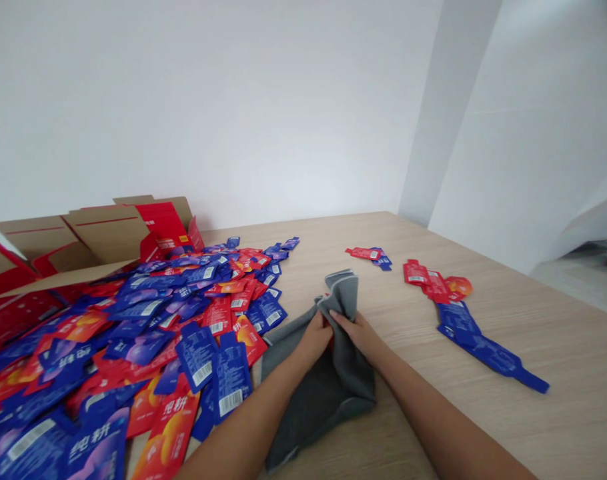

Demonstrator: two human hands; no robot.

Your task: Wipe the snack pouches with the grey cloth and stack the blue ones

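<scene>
A grey cloth (pixel 308 407) with pale edges lies partly on the table and is bunched upward between my hands. My left hand (pixel 317 337) is closed on its gathered middle. On the right side of the same fold, my right hand (pixel 356 330) grips the cloth with the thumb lying across it. Slivers of red show between the hands and at the top of the fold; what they belong to is mostly hidden. Closest to the cloth on the left are a red pouch (pixel 248 339) and a blue pouch (pixel 232 377).
A heap of red and blue flat pouches (pixel 148 320) covers the table's left side. Open red cardboard boxes (pixel 108 233) stand behind it. At the right lie red pouches (pixel 436 285) and blue pouches (pixel 488 350); a red pouch (pixel 363 253) overlaps a blue one farther back. White walls border the table (pixel 483 427).
</scene>
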